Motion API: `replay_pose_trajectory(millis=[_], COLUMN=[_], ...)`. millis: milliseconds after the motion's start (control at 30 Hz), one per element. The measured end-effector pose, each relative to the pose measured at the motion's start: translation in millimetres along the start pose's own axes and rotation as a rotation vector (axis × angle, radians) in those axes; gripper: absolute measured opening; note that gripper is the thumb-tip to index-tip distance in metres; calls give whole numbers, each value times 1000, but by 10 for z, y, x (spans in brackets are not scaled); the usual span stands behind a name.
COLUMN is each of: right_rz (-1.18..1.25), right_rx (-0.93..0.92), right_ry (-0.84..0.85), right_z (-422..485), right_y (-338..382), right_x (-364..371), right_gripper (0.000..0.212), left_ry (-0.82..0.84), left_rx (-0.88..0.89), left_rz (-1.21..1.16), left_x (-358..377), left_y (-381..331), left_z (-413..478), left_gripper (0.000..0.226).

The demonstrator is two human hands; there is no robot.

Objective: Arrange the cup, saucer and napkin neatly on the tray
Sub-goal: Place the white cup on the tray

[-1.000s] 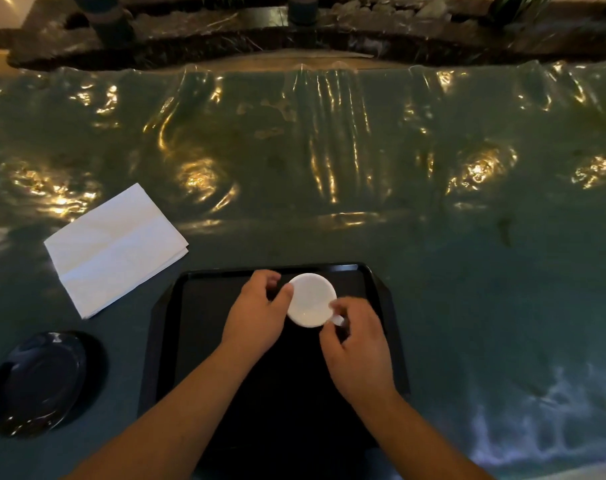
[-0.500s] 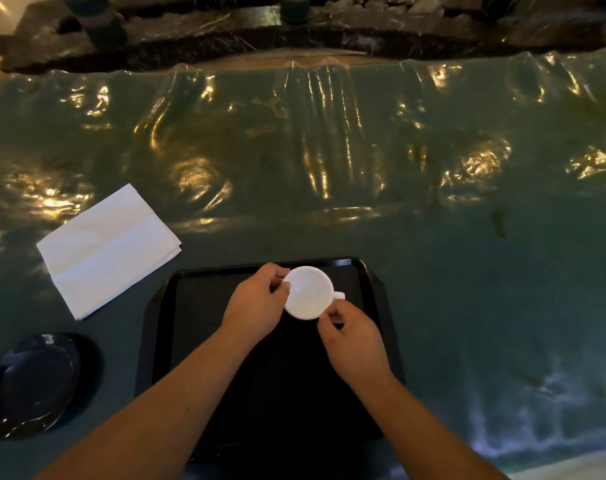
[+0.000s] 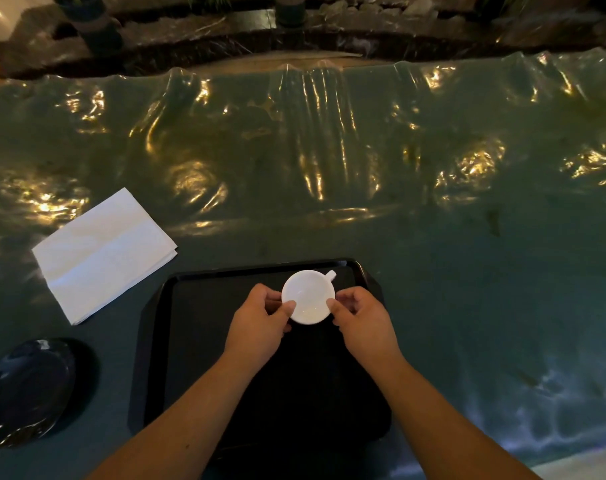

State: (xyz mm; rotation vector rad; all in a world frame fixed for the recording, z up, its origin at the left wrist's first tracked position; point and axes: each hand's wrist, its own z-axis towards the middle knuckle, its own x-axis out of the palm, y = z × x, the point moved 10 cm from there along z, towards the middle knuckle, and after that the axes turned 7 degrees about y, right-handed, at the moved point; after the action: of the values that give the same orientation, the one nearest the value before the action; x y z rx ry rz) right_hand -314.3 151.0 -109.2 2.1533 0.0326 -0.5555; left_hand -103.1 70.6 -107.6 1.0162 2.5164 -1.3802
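A white cup (image 3: 308, 295) sits upright in the far middle part of the black tray (image 3: 176, 341), its handle pointing to the far right. My left hand (image 3: 260, 317) grips the cup's left side with thumb on the rim. My right hand (image 3: 360, 315) pinches the cup's right side. A folded white napkin (image 3: 104, 252) lies on the table to the left of the tray. A dark saucer (image 3: 27, 389) rests at the near left, off the tray.
The table (image 3: 467, 271) is covered by green cloth under wrinkled clear plastic that shines with reflections. Beyond its far edge runs a dark rock bed with plant pots (image 3: 97, 29). The table's near edge shows at the lower right.
The cup has been turned so its handle swung from the near right to the far right. My right hand left the handle and now holds the cup's side.
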Motion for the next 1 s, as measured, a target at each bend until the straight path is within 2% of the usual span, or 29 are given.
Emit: replay_pose_trajectory(millis=[233, 367, 433, 500, 633, 733, 900, 1000], right_rz=[4, -34, -18, -20, -76, -162, -358, -510], right_rx=[25, -10, -49, -66, -79, -128, -204, -283], right_ry=[1, -31, -41, -29, -19, -10, -58, -42], right_z=[100, -5, -78, -119, -98, -43, -17, -30], right_y=[-11, 21, 42, 37, 81, 179, 307, 403], right_x=[46, 64, 86, 127, 78, 1, -110, -70], right_gripper=[14, 19, 20, 21, 24, 29, 35, 44], left_ry=[42, 48, 23, 10, 59, 87, 167, 189], left_rx=[-61, 8, 40, 49, 7, -7, 12, 0], left_rz=[-36, -47, -74, -90, -141, -209, -251, -381], left_x=[53, 8, -36, -50, 43, 104, 272, 401], left_y=[97, 16, -39, -70, -41, -29, -52, -61], left_z=[-49, -33, 2, 44, 66, 49, 47, 14], left_gripper=[26, 47, 42, 28, 12, 15, 36, 32])
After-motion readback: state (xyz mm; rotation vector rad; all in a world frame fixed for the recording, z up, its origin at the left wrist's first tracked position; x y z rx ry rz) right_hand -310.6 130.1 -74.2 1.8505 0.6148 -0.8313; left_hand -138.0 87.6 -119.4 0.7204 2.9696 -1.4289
